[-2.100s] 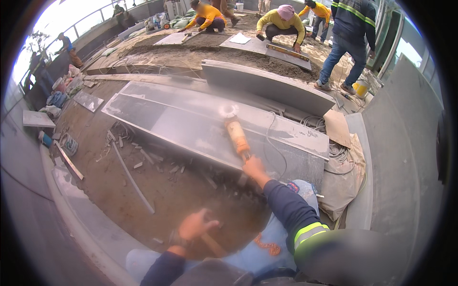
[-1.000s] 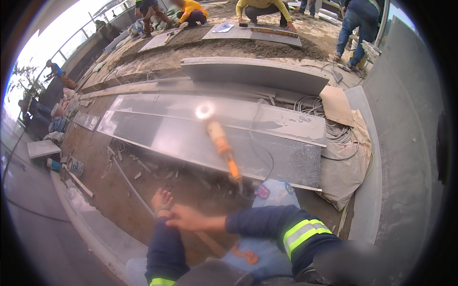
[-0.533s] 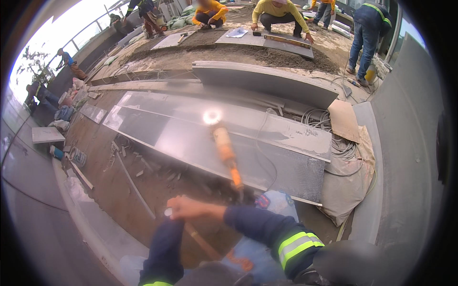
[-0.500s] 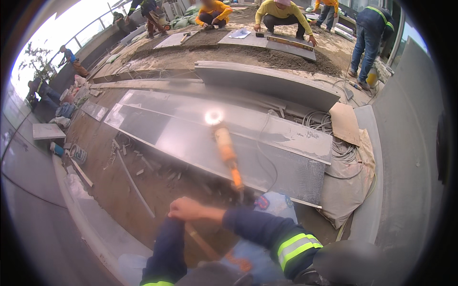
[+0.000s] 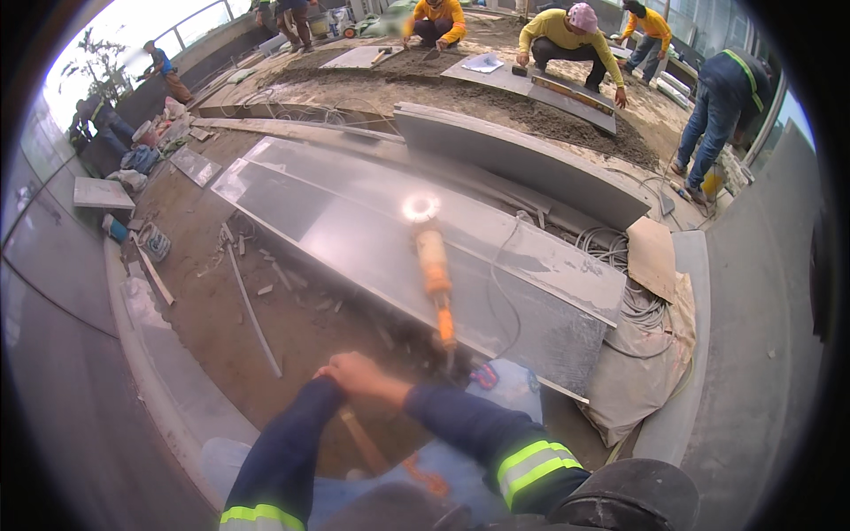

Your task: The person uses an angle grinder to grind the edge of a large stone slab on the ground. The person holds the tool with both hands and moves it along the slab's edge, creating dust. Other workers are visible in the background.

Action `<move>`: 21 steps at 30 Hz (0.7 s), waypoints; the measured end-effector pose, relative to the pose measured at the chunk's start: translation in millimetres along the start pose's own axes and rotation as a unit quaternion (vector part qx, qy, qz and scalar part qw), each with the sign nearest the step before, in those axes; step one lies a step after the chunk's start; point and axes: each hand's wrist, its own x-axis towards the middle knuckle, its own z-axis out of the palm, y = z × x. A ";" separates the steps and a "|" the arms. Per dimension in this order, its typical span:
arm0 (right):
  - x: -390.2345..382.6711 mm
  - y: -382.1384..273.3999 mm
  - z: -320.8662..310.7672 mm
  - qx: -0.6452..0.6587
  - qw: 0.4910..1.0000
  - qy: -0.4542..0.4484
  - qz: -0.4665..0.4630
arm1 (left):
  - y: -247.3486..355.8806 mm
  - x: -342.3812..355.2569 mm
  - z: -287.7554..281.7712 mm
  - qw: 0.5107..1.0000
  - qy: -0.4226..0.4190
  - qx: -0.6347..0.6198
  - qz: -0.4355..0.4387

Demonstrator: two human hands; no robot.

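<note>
My right hand (image 5: 365, 375) is closed over the end of my left sleeve (image 5: 288, 451), where the two forearms meet at lower centre. Behind it my left hand is mostly hidden, so its fingers do not show. An orange angle grinder (image 5: 434, 274) with a pale, glaring disc rests on the long grey slabs (image 5: 372, 252) just beyond my hands, touched by neither. Its thin cable (image 5: 496, 283) loops to the right across the slabs. Below my hands, between the forearms, is a narrow brownish-orange strip (image 5: 363, 438) whose kind I cannot make out.
Another grey slab (image 5: 522, 164) stands on edge behind. Coiled cables (image 5: 645, 310) and a beige sheet (image 5: 651, 372) lie right. Stone offcuts and a thin strip (image 5: 252, 310) litter the dirt left, near a bucket (image 5: 154, 241). Several workers crouch or stand farther back, around a mortar bed (image 5: 398, 80).
The view has shifted, so the slabs and grinder appear farther right. My forearms have spread slightly at the bottom, and my hands remain together. The grinder stays on the slabs.
</note>
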 end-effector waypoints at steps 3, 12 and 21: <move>-4.6 1.6 4.9 -0.029 1.000 0.009 -0.005 | 0.7 3.0 -3.7 1.000 0.008 -0.014 0.004; -12.6 -0.4 15.2 0.101 0.994 -0.027 0.043 | -99.4 -10.1 24.5 0.911 0.121 -0.360 -0.161; -46.4 -77.1 20.3 0.257 0.965 0.058 0.001 | -175.3 -12.0 24.6 0.690 0.098 -0.668 -0.261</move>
